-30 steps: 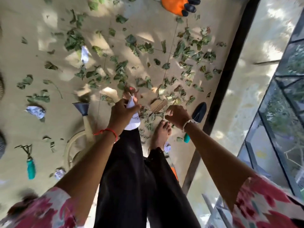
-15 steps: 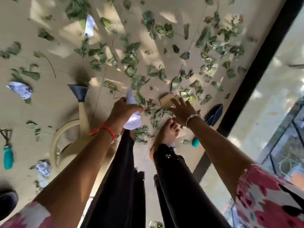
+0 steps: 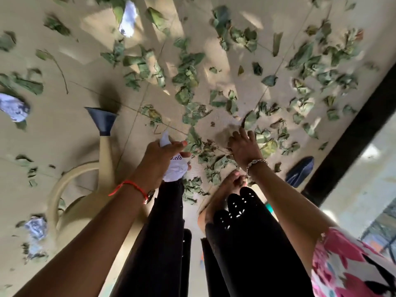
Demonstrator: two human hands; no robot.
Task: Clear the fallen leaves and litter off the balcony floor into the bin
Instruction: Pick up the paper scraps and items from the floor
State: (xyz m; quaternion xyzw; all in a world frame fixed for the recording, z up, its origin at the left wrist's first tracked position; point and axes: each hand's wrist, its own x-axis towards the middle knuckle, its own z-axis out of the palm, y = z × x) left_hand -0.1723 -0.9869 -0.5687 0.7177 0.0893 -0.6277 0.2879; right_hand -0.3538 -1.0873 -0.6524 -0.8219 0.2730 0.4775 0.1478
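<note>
Green and dry fallen leaves point(image 3: 186, 82) lie scattered over the beige tiled balcony floor point(image 3: 70, 129), thickest just ahead of my bare feet. My left hand point(image 3: 158, 161) is shut on a crumpled white paper point(image 3: 174, 171) with some print on it, held just above the floor. My right hand point(image 3: 243, 146), with a silver bracelet at the wrist, lies low over the leaves with its fingers spread; whatever is beneath it is hidden. More crumpled paper litter lies at the left point(image 3: 14, 108), the top point(image 3: 128, 18) and the lower left point(image 3: 36, 229). No bin is in view.
A beige watering can point(image 3: 85, 196) with a dark blue spout head point(image 3: 102, 121) lies on the floor left of my legs. A dark blue object point(image 3: 300, 171) lies at the right beside a black door track point(image 3: 351, 125). My black-trousered legs fill the bottom centre.
The view has dropped closer to the floor. My right hand opened from a loose fist and reached forward onto the leaves, covering the brown card seen earlier. My left hand kept hold of the paper.
</note>
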